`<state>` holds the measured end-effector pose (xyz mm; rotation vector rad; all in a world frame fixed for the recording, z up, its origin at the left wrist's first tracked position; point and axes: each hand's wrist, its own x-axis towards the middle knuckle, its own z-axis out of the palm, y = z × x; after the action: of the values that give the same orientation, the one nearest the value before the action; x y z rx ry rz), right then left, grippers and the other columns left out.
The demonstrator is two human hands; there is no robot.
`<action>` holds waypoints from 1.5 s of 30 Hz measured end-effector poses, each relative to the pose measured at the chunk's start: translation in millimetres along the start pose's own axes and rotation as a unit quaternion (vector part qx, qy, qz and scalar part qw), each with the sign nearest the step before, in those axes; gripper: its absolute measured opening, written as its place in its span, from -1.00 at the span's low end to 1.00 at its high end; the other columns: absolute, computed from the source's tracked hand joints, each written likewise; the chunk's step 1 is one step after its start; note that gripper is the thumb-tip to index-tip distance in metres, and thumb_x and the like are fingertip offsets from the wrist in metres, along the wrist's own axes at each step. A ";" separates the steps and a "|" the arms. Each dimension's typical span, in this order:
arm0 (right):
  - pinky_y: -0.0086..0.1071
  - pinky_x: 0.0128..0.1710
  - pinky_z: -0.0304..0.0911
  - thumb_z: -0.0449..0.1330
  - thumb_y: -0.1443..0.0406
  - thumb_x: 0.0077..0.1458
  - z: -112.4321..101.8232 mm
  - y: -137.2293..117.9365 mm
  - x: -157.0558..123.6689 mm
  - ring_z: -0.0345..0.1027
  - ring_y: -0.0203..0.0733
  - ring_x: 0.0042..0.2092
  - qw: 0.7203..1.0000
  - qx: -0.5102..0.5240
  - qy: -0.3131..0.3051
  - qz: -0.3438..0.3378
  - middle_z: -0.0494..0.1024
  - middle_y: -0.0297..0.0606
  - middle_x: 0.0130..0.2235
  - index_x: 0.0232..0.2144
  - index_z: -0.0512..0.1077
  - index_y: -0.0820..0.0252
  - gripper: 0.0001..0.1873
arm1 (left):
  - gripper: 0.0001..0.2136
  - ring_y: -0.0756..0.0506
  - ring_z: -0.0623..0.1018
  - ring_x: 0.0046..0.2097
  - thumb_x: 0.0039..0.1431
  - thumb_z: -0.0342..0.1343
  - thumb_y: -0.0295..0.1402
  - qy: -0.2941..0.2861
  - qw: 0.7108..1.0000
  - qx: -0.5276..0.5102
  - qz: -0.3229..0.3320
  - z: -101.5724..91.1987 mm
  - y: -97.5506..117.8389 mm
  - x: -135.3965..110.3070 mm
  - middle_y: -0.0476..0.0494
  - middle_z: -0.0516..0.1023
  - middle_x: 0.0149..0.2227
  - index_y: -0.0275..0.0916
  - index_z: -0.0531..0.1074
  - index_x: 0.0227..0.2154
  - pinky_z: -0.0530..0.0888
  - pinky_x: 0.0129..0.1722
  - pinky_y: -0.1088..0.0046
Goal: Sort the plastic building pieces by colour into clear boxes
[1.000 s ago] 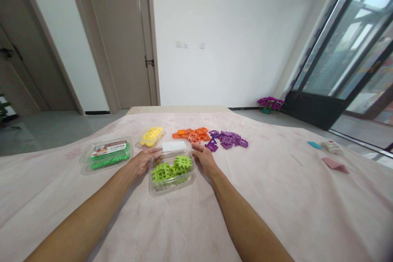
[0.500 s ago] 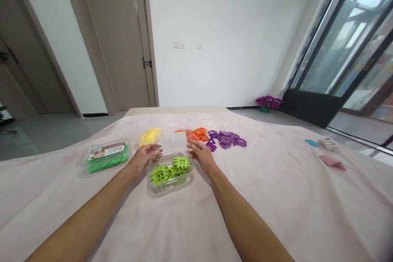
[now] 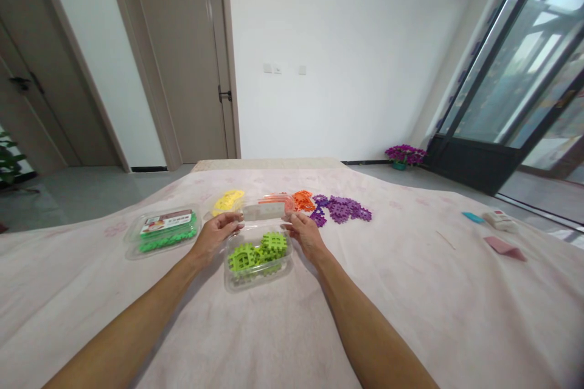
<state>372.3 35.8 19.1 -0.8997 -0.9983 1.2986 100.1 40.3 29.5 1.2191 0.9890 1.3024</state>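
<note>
Centrally, between the left and right edges of a table (image 3: 278, 346) spread with pale pink cloth, we see a clear tray (image 3: 237, 285) of light green pieces (image 3: 244, 257), well back from the far edge. Our left hand (image 3: 217, 233) and right hand (image 3: 306, 233) meet at its far side, fingers narrow, each seeming to pinch a near corner of a clear lid (image 3: 263, 211), which tilts up behind the tray. Clear plastic against pale cloth reads poorly, so we cannot tell whether lid and tray are joined.

To do this well, we judge, both pinches should lift or lower by the same amount, since thin plastic will likely twist if one corner leads. Our thumbs belong on the rim, clear of the pieces; the heap lies uneven, highest toward the right, and a piece standing proud could catch the lid. The tray is best left flat on the cloth.

Toward the table's left edge lies a closed box (image 3: 162, 232) of deeper green pieces. Nearer the far edge, yellow pieces (image 3: 229, 200), orange pieces (image 3: 303, 200) and purple pieces (image 3: 344, 209) run left to right; some orange shows through our lid.
</note>
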 end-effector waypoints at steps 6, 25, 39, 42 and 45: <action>-0.38 -0.27 0.33 0.42 0.03 -0.11 3.6 -2.2 -0.1 0.51 -0.19 -0.23 1.000 -0.003 0.015 -0.025 0.63 -0.21 -0.16 -0.18 0.59 0.14 -0.54 | -0.53 -0.13 0.62 -0.21 -0.20 0.46 -0.11 0.024 0.999 0.021 0.034 6.2 6.6 -4.6 -0.18 0.65 -0.24 -0.29 0.58 -0.25 0.52 -0.01 0.18; -0.39 -0.20 0.33 0.23 0.32 -0.17 2.9 -8.6 -3.3 0.49 -0.18 -0.15 0.997 -0.009 -0.027 0.073 0.65 -0.17 -0.10 -0.24 0.64 0.19 -0.63 | -0.71 -0.22 0.57 0.02 0.06 0.26 -0.15 0.064 0.975 0.165 0.135 -0.9 -2.0 -32.6 -0.27 0.62 -0.04 -0.24 0.60 -0.24 0.39 0.15 0.15; -0.24 -0.10 0.32 0.41 0.22 -0.24 15.9 -1.4 -4.5 0.50 -0.10 -0.18 0.994 -0.109 -0.012 -0.007 0.66 -0.13 -0.16 -0.19 0.61 0.25 -0.53 | -0.52 -0.17 0.55 0.03 0.26 -0.03 -0.10 0.077 0.963 0.249 0.069 -1.7 11.8 -84.3 -0.29 0.48 0.11 -0.23 0.38 0.14 0.48 0.01 0.26; -0.25 -0.14 0.31 0.36 0.20 -0.17 15.8 -1.2 -3.3 0.49 -0.09 -0.22 0.988 -0.155 -0.018 -0.004 0.67 -0.15 -0.23 -0.23 0.63 0.27 -0.60 | -0.41 -0.09 0.57 -0.33 0.26 -0.02 -0.01 0.039 0.947 0.320 0.002 1.4 17.9 -103.0 -0.14 0.54 -0.20 -0.19 0.21 0.26 0.49 -0.31 0.37; -0.30 -0.21 0.29 0.30 0.19 -0.12 15.8 -1.6 -3.1 0.47 -0.11 -0.26 0.983 -0.178 -0.040 -0.005 0.67 -0.19 -0.30 -0.31 0.65 0.28 -0.67 | -0.31 -0.04 0.46 -0.54 0.25 0.00 0.01 -0.031 0.952 0.296 -0.068 7.3 22.8 -117.5 0.05 0.46 -0.46 -0.17 0.02 0.35 0.38 -0.52 0.43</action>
<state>357.9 32.3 25.5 -1.1166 -1.3229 1.1744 96.1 -79.2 38.7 1.5911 1.4507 0.8725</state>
